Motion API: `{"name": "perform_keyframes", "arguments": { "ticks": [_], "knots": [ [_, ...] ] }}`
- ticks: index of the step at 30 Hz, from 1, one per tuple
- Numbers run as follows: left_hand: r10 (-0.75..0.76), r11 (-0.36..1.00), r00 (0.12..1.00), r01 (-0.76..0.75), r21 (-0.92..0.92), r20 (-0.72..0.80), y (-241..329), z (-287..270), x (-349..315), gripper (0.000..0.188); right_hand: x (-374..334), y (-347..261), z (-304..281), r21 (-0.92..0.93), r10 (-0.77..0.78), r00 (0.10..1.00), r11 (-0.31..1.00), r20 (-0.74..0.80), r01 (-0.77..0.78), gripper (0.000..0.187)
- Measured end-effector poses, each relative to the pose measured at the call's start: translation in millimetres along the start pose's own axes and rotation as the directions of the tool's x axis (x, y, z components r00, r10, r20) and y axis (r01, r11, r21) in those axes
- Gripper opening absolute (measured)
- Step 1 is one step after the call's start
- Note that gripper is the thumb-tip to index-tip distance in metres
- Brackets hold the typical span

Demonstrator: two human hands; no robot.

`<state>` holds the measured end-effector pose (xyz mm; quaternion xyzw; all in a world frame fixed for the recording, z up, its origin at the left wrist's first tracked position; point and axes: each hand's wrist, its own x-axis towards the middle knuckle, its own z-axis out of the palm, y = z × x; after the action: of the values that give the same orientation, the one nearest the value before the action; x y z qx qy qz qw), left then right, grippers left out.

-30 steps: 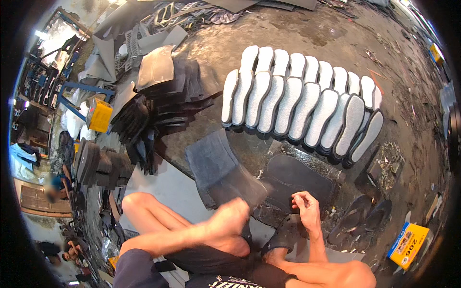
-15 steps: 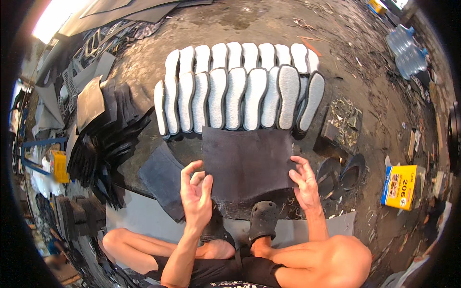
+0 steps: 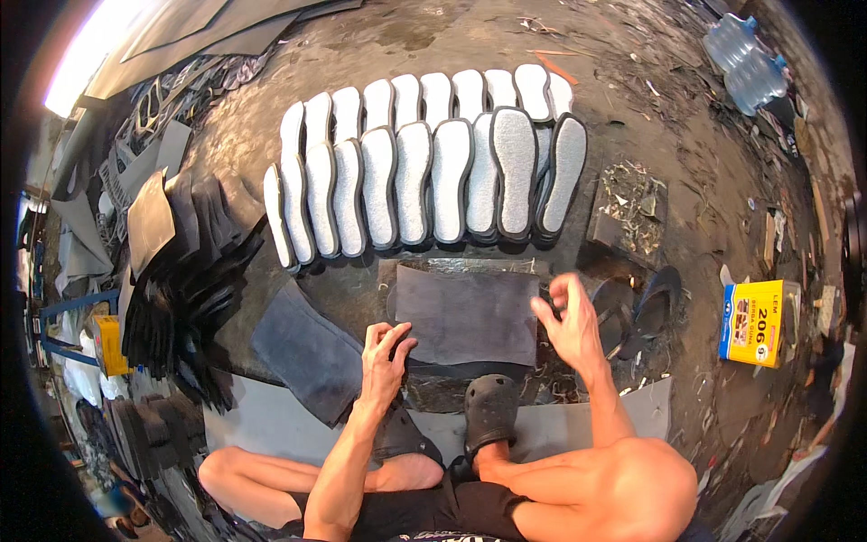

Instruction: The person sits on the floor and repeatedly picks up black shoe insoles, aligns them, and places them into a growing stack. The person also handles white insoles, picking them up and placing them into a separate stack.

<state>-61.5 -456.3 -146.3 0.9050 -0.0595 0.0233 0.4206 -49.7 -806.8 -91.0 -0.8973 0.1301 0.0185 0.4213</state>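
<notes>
A dark, roughly rectangular sheet (image 3: 468,316), rubber- or leather-like, lies on a low dark block (image 3: 447,395) in front of me. At its lower left edge is my left hand (image 3: 381,366), thumb and bent fingers closed on the edge. My right hand (image 3: 573,330) is raised just off the sheet's right edge, thumb and curled fingers apart, holding nothing. Left of the block lies another dark sheet piece (image 3: 307,348). Beyond it stand two rows of insole-shaped pieces (image 3: 452,181) with pale fuzzy tops and dark rims.
A stack of dark sheet pieces (image 3: 185,244) rises at the left. To the right are a pair of dark flip-flops (image 3: 657,312), a block covered with scraps (image 3: 629,212), a yellow-blue box (image 3: 754,325) and a clear plastic bottle (image 3: 745,68). My clog (image 3: 492,411) touches the near side.
The dark sheet has come down from between my hands onto the block. My right hand has let go and lifted away from its edge; my left hand has moved slightly right with it.
</notes>
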Motion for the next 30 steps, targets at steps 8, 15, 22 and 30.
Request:
{"name": "perform_keyframes", "arguments": {
  "ticks": [8,15,22,30],
  "knots": [
    [-0.133,0.988,0.991,0.133,0.074,-0.004,24.1,-8.1,1.3,0.043,208.3,-50.1,48.5,-0.331,-0.360,0.856,0.912,-0.370,0.241,0.119],
    [-0.110,0.992,0.991,0.114,0.056,-0.074,47.2,2.7,-18.9,0.040,255.5,-77.0,44.5,-0.376,-0.260,0.926,0.915,-0.274,0.146,0.132],
    [-0.507,0.615,0.854,0.454,-0.645,0.118,65.7,6.6,-8.7,0.034,127.2,-83.5,-33.2,0.371,-0.308,0.888,0.824,-0.342,0.429,0.107],
    [-0.410,0.283,0.743,0.655,-0.701,0.529,116.6,24.0,42.8,0.055,-16.3,-38.2,-37.6,0.497,-0.278,0.795,0.657,-0.539,0.567,0.097]
  ]
}}
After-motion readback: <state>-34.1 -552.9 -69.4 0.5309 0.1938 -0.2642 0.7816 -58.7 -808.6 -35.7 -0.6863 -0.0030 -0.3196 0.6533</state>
